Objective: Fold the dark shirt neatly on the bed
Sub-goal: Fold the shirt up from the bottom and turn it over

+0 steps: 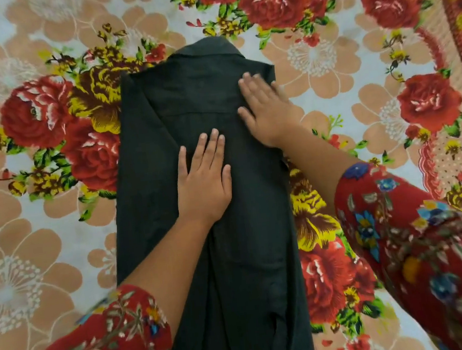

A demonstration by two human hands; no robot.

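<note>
Now fingers straight, grasping nothing, left grip (pixel 203 177) and right grip (pixel 264 109) press the dark shirt (pixel 154 182) onto the bed (pixel 48 249).
Smoothing outward from each grip should flatten creases before folding.

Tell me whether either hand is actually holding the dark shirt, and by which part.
Neither grips it. The left hand lies flat on the middle of the dark shirt, and the right hand lies flat near its right shoulder, fingers straight.

Left hand (pixel 202 181), right hand (pixel 267 109) flat, fingers straight.
</note>
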